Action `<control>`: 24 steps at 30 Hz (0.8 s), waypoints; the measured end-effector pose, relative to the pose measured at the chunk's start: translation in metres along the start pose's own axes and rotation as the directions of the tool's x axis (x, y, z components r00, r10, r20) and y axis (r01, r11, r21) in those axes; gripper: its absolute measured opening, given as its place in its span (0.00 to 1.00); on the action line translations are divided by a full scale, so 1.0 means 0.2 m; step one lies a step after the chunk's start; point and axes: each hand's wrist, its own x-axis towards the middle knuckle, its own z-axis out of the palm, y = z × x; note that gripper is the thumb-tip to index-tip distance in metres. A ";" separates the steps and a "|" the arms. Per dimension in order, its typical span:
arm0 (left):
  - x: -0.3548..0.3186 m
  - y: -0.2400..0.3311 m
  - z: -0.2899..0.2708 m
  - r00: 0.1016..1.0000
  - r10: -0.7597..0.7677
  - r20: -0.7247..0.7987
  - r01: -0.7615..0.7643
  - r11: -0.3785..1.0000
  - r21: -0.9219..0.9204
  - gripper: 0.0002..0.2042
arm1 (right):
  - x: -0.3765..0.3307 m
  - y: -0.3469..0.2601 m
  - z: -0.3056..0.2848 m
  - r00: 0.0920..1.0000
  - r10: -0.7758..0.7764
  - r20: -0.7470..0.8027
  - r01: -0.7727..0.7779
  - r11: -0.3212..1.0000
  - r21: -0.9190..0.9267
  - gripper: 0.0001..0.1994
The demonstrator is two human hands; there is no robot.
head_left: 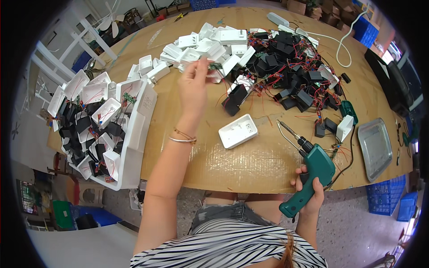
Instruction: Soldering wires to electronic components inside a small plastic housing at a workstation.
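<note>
- In the head view, our left hand (195, 73) pinches a small green circuit board (215, 66) between thumb and fingers, reaching out over the counter (201, 165).
- Just beyond that hand lies a heap of white housings (210, 42); to its right spreads a tangle of black blocks (290, 62) with red wires. Thin wires hang near the board, but we cannot tell where they all lead. If they are caught in the tangle, a quick pull could strain a joint or drag other pieces along.
- Our right hand (316, 196) is wrapped around the handle of a green soldering gun (315, 167), its metal tip (290, 130) pointing forward and left.
- Between our hands, an open white housing (239, 131) sits on the counter, near the tip yet apart from it. Should the tip be hot, a careless swing left could melt the plastic.
- Right of the right hand runs a black cord (352, 143); snagging it could jerk our aim.
- Left of the left hand, a filled white bin (142, 129) stands close to our forearm, so a wide elbow could knock it.
</note>
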 end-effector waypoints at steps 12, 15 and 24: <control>-0.25 0.30 -0.16 0.960 0.275 0.045 -0.254 0.795 0.551 0.10 | -0.06 -0.03 0.20 0.982 -0.074 0.175 0.043 0.984 0.172 0.28; -0.39 0.36 -0.01 0.996 -0.003 0.089 -0.017 0.973 0.231 0.09 | -0.06 -0.07 0.27 0.945 -0.083 0.318 0.045 0.991 0.125 0.29; -0.74 0.23 0.24 0.923 -0.348 0.163 0.382 0.871 -0.309 0.13 | -0.13 -0.01 0.54 0.974 -0.159 0.159 0.212 0.885 -0.414 0.29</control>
